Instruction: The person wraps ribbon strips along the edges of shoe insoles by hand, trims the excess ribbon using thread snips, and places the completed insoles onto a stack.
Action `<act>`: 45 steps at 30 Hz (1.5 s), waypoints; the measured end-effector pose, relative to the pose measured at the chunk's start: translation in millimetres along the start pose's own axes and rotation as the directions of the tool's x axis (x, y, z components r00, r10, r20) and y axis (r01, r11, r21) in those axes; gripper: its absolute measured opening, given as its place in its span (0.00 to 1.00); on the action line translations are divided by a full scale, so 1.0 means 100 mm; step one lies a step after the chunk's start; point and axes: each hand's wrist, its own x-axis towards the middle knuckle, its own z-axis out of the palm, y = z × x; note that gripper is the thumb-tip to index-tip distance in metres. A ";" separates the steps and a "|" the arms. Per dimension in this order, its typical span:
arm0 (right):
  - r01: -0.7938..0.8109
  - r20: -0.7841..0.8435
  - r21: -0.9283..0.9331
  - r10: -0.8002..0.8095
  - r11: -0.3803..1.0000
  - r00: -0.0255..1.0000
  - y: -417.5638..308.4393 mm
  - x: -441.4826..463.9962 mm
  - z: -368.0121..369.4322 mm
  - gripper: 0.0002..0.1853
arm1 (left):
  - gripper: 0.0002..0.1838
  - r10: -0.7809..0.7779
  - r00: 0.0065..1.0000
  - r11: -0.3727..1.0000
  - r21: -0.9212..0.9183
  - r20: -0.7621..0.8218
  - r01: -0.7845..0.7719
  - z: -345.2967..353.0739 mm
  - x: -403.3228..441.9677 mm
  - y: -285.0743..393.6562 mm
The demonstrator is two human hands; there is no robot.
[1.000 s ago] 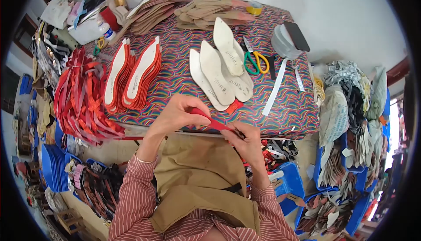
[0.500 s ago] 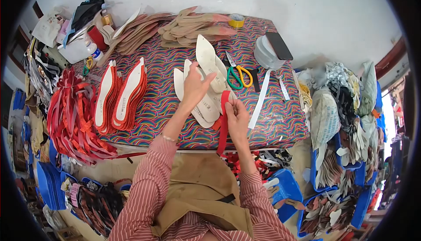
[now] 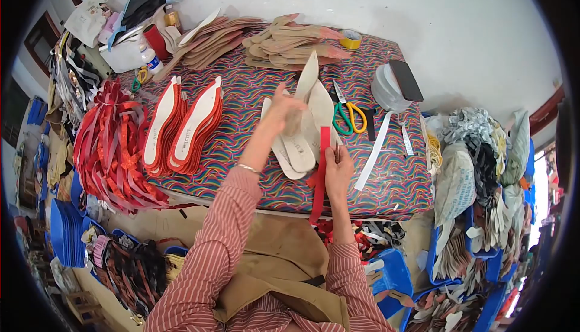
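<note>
My left hand [image 3: 283,113] is over several pale shoe insoles [image 3: 298,154] on the patterned table, thumb and fingers apart and slightly blurred. One pointed insole [image 3: 309,73] sticks up beside its fingers, and another insole [image 3: 322,109] lies to the right. My right hand [image 3: 339,169] is closed in a pinch on a red strip [image 3: 321,178], which hangs toward the table's front edge. Its fingertips are by the lower end of the right insole; whether they also grip it is hard to see.
Scissors [image 3: 349,114] with green and yellow handles lie to the right, beside a white strip [image 3: 374,151]. Red-edged insole stacks [image 3: 196,128] and a bundle of red ribbons [image 3: 112,151] are at left. Brown insoles [image 3: 290,42] and yellow tape [image 3: 350,39] are behind.
The camera view has shifted, moving the table contents rightward in the picture. The insoles near my hands have spread apart, with one now lying to the right. The red strip stays in my right hand.
</note>
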 end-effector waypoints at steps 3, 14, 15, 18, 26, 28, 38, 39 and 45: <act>0.030 -0.023 0.047 -0.029 0.998 0.999 0.10 0.02 0.01 0.05 | 0.45 -0.051 0.955 0.899 -0.402 0.292 0.172 -0.42 -0.24 0.21; -0.234 0.097 0.527 0.216 0.817 0.972 -0.76 -0.53 -0.36 0.09 | 0.27 -0.163 0.976 0.985 -0.035 0.146 0.170 -0.23 -2.44 0.44; -0.219 0.118 0.529 0.185 0.820 0.976 -0.82 -0.58 -0.38 0.10 | 0.24 -0.123 0.977 0.989 -0.056 0.171 0.135 -0.19 -2.53 0.41; -0.146 0.108 0.481 0.107 0.864 0.988 -0.92 -0.73 -0.40 0.12 | 0.22 -0.186 0.974 0.975 -0.095 0.131 0.199 -0.12 -2.72 0.40; -0.085 0.210 0.402 -0.001 0.912 0.978 -0.82 -0.90 -0.46 0.14 | 0.17 -0.162 0.978 0.985 -0.036 0.128 0.168 -0.07 -2.89 0.48; -0.065 0.219 0.380 -0.021 0.923 0.976 -0.75 -0.94 -0.48 0.14 | 0.18 -0.164 0.978 0.986 -0.017 0.128 0.168 -0.06 -2.90 0.48; 0.372 0.056 0.186 -0.388 0.909 0.920 -0.86 -0.83 -0.47 0.08 | 0.18 -0.131 0.978 0.990 0.065 0.161 0.121 -0.05 -2.97 0.46; 0.370 0.049 0.178 -0.383 0.912 0.922 -0.90 -0.85 -0.47 0.07 | 0.18 -0.124 0.980 0.991 0.064 0.155 0.116 -0.04 -2.97 0.47; -0.496 0.451 0.637 0.237 0.590 0.860 -0.98 -0.79 -0.78 0.03 | 0.17 -0.150 0.968 0.986 0.101 0.199 0.132 -0.07 -3.06 0.51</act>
